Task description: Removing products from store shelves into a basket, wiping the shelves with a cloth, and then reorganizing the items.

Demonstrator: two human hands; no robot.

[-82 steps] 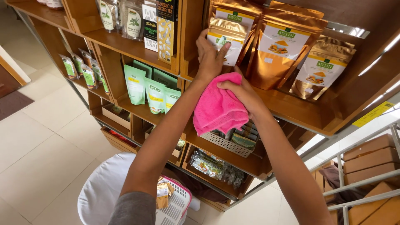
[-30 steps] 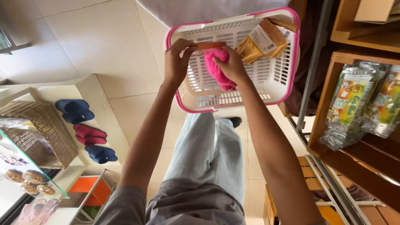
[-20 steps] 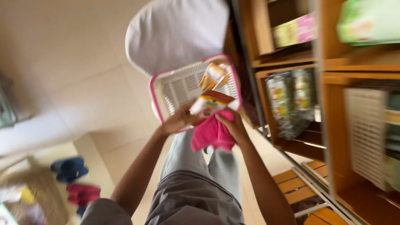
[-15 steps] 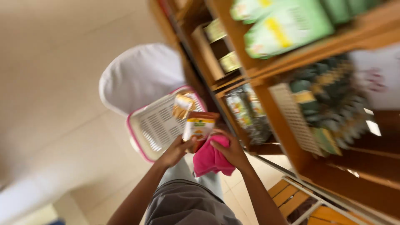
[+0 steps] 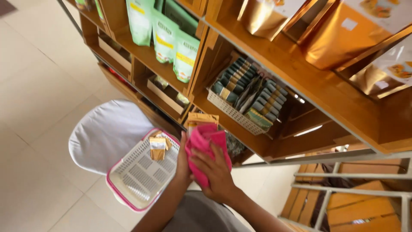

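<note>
We hold the gold pouch (image 5: 201,119) upright from behind with our left hand (image 5: 183,157), fingers mostly hidden, grip unclear. Our right hand (image 5: 216,172) is nearer; its fingers, slightly spread, press the pink cloth (image 5: 205,146) flat on the pouch's front.

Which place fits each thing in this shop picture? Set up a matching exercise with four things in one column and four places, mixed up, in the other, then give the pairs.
Things
1. pink cloth
2. small gold pouch
3. green bags
4. dark sachets

Places
A. standing in a row on a wooden shelf
B. lying in the white basket with the pink rim
C. packed in a white mesh tray on a shelf
D. pressed by the right hand against a gold packet

Pairs: 1-D, 2-B, 3-A, 4-C
</note>
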